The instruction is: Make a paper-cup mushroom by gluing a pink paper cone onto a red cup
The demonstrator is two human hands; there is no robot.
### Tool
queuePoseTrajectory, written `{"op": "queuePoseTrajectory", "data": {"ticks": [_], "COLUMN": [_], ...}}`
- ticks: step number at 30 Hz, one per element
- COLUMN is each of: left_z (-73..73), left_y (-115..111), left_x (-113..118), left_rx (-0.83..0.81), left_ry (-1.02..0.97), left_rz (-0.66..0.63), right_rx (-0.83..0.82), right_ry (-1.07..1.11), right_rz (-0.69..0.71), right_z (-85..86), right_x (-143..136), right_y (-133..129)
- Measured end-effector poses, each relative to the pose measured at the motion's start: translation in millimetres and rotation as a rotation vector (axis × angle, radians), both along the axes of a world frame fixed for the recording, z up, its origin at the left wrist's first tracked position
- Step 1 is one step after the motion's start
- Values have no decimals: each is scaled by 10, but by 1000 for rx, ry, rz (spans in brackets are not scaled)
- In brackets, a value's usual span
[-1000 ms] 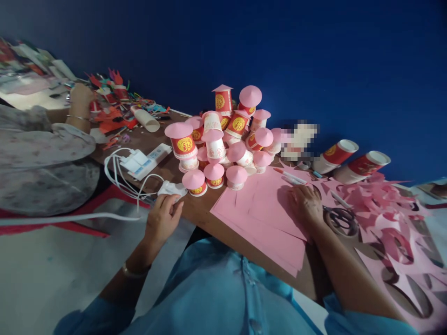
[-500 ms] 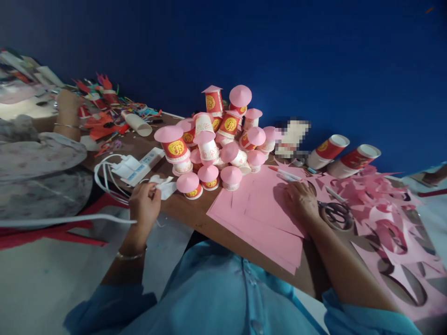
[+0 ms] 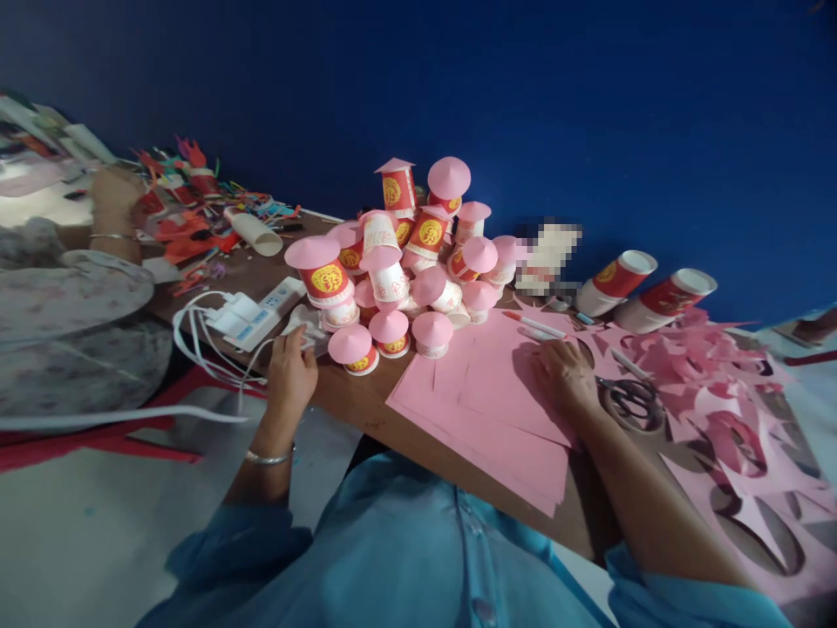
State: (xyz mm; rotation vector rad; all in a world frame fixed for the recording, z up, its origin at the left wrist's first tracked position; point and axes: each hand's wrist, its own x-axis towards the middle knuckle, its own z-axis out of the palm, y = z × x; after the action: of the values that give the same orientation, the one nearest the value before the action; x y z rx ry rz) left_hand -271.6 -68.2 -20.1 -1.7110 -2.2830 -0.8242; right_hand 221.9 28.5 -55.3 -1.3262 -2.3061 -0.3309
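My left hand (image 3: 291, 375) is at the table's left front edge, its fingers loosely apart beside a crumpled white tissue (image 3: 306, 323) and touching its near side. My right hand (image 3: 568, 377) lies on the stacked pink paper sheets (image 3: 487, 419) with relaxed fingers, holding nothing. A red and white pen (image 3: 533, 324) rests just above it, and dark-handled scissors (image 3: 629, 401) lie to its right. Between and beyond my hands stands a pile of red and white paper cups with pink cone tops (image 3: 391, 279).
Left of the pile are a white power strip (image 3: 265, 316) with looped cables and a cardboard tube (image 3: 254, 231). A person's forearm (image 3: 116, 214) is at far left. Two stacks of cups (image 3: 667, 301) and pink scraps (image 3: 732, 427) lie right. A blue wall rises behind.
My left hand has moved right and lowered its grip from the tissue, which now lies further back by the pile. A cable now shows beside that hand. My right hand has stayed put.
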Motion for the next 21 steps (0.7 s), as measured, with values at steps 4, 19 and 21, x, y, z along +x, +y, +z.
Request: {"op": "queuePoseTrajectory", "data": {"ticks": [4,19,21], "left_z": [18,98,79], "left_y": [-114,-373,-395], "left_x": [29,738,806], "left_rx": [119,398,338], "left_ry": [68,15,64], "left_rz": [-36,-549,-594], "right_rx": [-54,-354,-377], "right_ry": [3,-208,-219], "right_rz": [-43,-112,-144], "right_z": [58,676,871], "right_x": [-44,-89,52], "right_y": [-23,-204,-317]}}
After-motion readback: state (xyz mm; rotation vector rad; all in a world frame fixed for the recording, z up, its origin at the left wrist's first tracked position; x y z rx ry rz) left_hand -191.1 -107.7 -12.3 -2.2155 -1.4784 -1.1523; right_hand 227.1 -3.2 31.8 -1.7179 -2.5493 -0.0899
